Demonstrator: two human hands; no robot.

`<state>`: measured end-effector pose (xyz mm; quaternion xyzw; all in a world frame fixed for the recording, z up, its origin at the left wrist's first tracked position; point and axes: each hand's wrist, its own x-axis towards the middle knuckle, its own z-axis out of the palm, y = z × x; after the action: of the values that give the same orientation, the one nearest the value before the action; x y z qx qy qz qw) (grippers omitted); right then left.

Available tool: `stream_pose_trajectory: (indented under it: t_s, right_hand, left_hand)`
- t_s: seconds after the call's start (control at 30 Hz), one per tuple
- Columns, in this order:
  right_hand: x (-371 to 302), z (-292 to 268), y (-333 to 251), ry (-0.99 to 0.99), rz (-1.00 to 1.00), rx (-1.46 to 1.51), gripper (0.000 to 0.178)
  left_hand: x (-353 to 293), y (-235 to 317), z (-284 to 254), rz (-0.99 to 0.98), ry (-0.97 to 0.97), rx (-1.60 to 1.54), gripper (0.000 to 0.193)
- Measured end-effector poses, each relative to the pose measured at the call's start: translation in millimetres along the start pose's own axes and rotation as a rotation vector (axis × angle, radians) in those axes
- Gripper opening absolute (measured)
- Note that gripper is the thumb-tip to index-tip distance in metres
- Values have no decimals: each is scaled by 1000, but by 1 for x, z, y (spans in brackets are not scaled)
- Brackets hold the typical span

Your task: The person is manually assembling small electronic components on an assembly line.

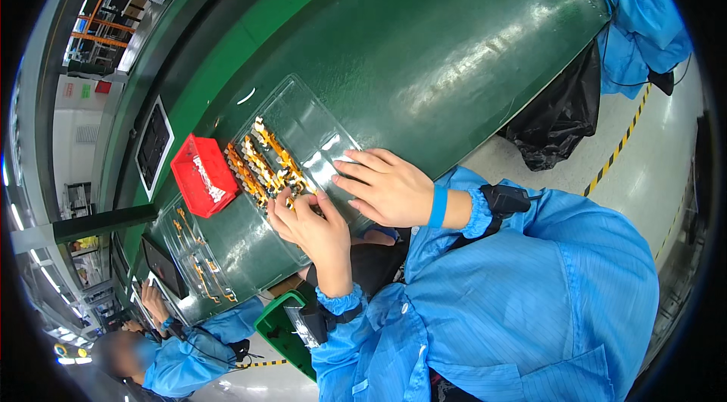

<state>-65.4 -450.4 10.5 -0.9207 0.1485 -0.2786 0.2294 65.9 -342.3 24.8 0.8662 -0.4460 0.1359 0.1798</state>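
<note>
A clear plastic tray [290, 88] lies on the green table in front of me, with rows of small orange and white flexible circuit strips [261, 163] in its left part. My left hand [312, 229] is at the near end of these strips, fingers curled and thumb bent in. What its fingertips pinch is too small and covered to make out. My right hand [394, 188] rests with fingers stretched out over the right side of the tray, holding nothing. A blue band circles the right wrist.
A red bin [203, 175] holding small white pieces stands left of the tray. Another clear tray [198, 262] with orange strips lies farther left. A green bin [284, 326] is below the table edge, a black bag [556, 110] at right. Co-workers sit left and far right.
</note>
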Motion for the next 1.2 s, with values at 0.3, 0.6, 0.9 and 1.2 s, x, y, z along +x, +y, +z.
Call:
stream_pose_trajectory:
  t_s: [0.3,0.6,0.9,1.2]
  right_hand:
    - [0,1,-1,1,-7,-8,41]
    - [-5,-15,-20,105,125,528,36]
    - [2,-1,-65,-481,802,2211,36]
    - [8,29,-110,-887,805,1924,24]
  left_hand:
    - [40,-25,-37,-62,118,-158,10]
    - [19,-45,-84,-506,-28,-1558,15]
    - [-94,-37,-115,-544,-265,-1715,17]
    - [-172,-78,-144,-706,-102,-1713,17]
